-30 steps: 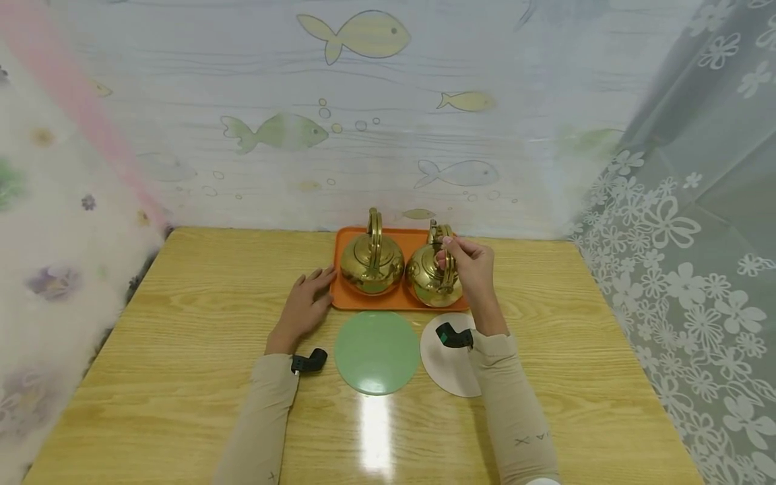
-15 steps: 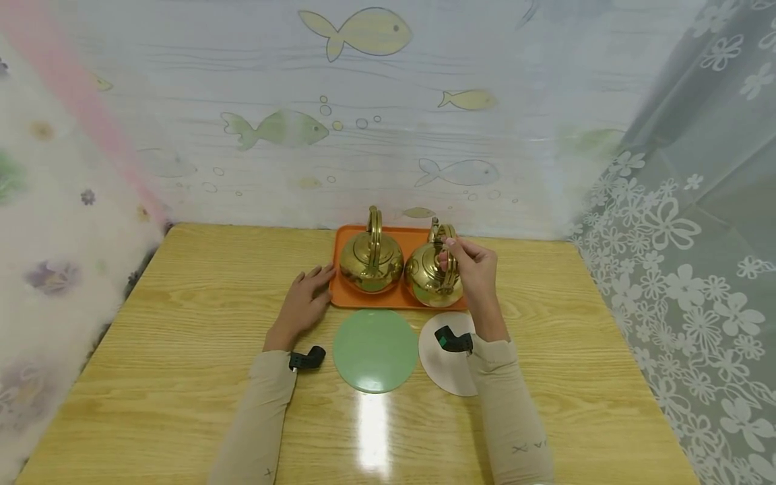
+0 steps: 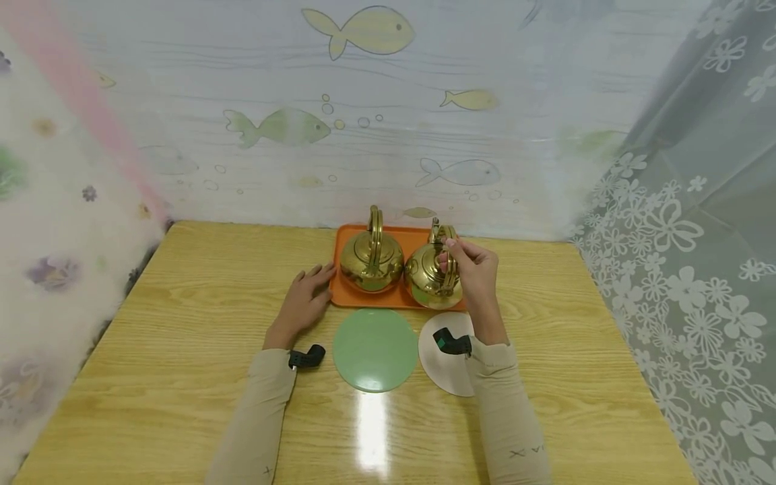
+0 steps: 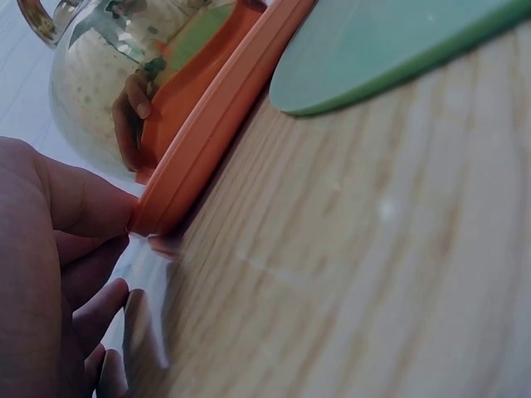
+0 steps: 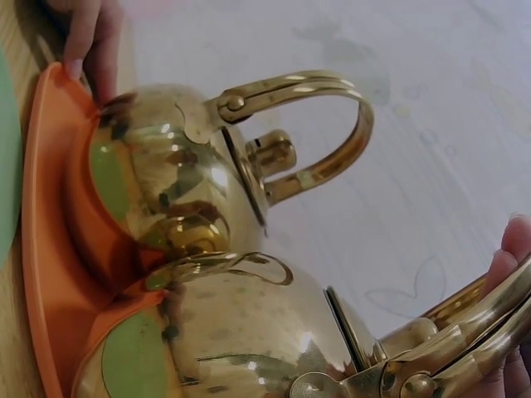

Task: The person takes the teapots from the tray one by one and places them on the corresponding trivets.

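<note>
Two brass kettles stand side by side at an orange tray in the head view. My right hand grips the arched handle of the right kettle, whose lower edge overlaps the tray's front rim in this view. In the right wrist view only the fingertips show by that handle. The left kettle sits on the tray with its handle upright. My left hand touches the tray's left edge with extended fingers. In the left wrist view, the thumb meets the tray's corner.
A green round mat lies in front of the tray. Right of it is a pale round mat, partly covered by my right wrist and sleeve. Behind the wooden table hangs a fish-patterned curtain.
The right kettle has shifted very slightly toward me, its lower edge now reaching the tray's front rim. My right hand has moved slightly with it. My left hand stays at the tray's edge.
</note>
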`<state>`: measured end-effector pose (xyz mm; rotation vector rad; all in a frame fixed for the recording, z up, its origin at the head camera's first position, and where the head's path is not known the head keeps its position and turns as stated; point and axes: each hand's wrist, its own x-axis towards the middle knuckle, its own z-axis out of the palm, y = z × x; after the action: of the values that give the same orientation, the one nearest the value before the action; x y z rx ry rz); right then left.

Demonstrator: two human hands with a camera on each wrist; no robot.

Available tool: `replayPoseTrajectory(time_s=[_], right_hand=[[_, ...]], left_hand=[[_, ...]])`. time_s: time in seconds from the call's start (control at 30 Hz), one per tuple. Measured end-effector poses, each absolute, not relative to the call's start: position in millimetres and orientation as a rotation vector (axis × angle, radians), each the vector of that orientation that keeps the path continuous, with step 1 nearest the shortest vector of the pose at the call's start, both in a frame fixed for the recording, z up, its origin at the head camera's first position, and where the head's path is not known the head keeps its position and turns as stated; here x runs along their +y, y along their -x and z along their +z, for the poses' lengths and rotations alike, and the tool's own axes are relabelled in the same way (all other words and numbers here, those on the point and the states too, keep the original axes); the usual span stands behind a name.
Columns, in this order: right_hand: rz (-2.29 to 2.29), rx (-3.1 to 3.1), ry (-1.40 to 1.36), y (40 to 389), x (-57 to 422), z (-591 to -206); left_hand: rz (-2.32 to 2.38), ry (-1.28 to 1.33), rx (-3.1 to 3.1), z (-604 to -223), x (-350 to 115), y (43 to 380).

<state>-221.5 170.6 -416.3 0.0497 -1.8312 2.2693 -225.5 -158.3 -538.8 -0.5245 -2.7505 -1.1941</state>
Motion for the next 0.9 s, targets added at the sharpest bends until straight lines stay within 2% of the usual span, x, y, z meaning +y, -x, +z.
replayPoseTrajectory(time_s=[0.9], right_hand=[[2.290, -1.781, -0.049, 207.7, 165.4, -411.7]], left_hand=[[-1.190, 0.532, -2.752, -537.8, -159.2, 226.0]])
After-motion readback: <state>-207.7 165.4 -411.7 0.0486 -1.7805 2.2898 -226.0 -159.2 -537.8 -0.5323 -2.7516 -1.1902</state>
